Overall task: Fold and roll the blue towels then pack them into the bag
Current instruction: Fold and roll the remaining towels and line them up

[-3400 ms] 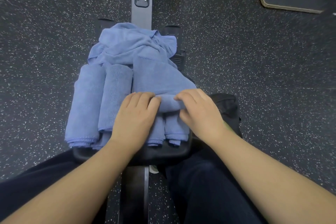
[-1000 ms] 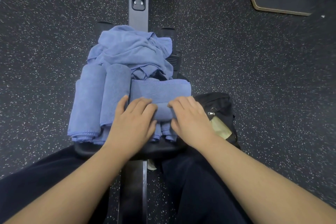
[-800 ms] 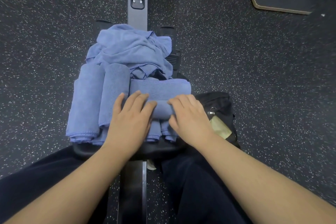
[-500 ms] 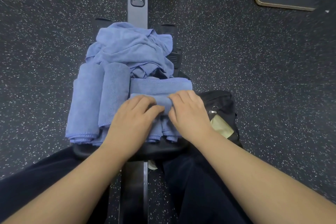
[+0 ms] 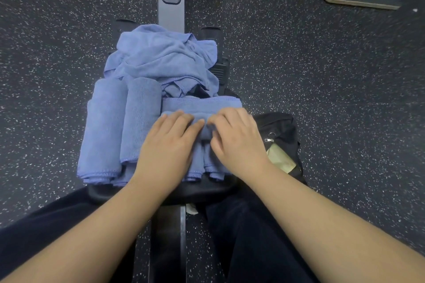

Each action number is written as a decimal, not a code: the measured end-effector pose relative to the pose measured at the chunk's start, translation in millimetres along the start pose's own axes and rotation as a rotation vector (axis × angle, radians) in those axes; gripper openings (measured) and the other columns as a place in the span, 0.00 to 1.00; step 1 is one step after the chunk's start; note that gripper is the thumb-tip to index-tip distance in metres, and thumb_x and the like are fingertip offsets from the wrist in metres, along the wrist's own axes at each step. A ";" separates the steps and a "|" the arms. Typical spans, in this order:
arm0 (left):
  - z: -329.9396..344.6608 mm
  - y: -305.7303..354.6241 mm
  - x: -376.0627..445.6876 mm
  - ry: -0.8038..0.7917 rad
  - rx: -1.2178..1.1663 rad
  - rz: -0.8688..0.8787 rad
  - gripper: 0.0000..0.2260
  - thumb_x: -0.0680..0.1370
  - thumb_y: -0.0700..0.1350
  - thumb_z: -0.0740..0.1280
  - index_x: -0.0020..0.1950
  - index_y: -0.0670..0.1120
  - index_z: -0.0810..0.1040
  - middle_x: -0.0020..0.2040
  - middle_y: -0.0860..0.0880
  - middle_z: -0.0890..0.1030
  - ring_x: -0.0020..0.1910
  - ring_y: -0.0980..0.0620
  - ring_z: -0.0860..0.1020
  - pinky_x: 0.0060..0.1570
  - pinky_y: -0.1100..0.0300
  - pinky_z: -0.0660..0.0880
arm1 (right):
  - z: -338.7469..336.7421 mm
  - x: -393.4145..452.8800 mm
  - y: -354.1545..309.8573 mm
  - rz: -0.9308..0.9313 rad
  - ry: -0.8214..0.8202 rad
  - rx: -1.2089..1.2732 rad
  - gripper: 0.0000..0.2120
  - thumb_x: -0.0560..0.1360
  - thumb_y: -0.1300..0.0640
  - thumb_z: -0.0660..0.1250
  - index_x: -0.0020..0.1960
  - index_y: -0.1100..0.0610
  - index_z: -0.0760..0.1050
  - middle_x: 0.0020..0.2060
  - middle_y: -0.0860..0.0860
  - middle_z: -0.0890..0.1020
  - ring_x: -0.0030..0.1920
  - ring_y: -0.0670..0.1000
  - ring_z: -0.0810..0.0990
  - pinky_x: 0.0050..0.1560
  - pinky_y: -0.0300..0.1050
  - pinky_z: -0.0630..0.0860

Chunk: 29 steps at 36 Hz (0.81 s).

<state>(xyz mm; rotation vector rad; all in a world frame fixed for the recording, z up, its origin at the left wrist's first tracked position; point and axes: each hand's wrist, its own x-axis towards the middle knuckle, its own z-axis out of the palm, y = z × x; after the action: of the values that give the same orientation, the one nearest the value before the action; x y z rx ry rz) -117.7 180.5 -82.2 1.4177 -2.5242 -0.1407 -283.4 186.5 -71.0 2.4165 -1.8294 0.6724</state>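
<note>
Less flat cloth is left ahead of the roll than 3.4 s ago, as the towel [image 5: 202, 104] has been rolled further along the seat [image 5: 161, 190]. The left hand [image 5: 166, 145] and right hand [image 5: 236, 140] are curled over the roll, gripping it. A loose or crooked roll could result if pressure is uneven. The towel looks soft and blue, stitched at the hem. 2 rolled towels [image 5: 122, 122] lie beside it, a crumpled pile [image 5: 165, 57] beyond, the bag [image 5: 280, 142] just right.

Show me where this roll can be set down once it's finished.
The seat is crowded: two rolled towels left, loose towel heap beyond. Bare room: the speckled floor beyond the black bag.
</note>
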 end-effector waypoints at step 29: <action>1.8 0.9 5.8 0.092 0.043 0.031 0.17 0.74 0.41 0.57 0.57 0.42 0.80 0.57 0.43 0.80 0.61 0.41 0.76 0.65 0.45 0.63 | 15.1 8.2 12.5 0.034 -0.088 -0.002 0.15 0.71 0.61 0.58 0.55 0.61 0.78 0.48 0.54 0.80 0.51 0.57 0.76 0.67 0.51 0.63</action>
<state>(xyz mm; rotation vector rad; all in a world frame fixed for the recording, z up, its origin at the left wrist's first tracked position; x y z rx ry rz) -121.8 176.0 -82.9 1.3682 -2.4870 -0.0151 -288.5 170.9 -84.6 2.4562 -1.9060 0.5749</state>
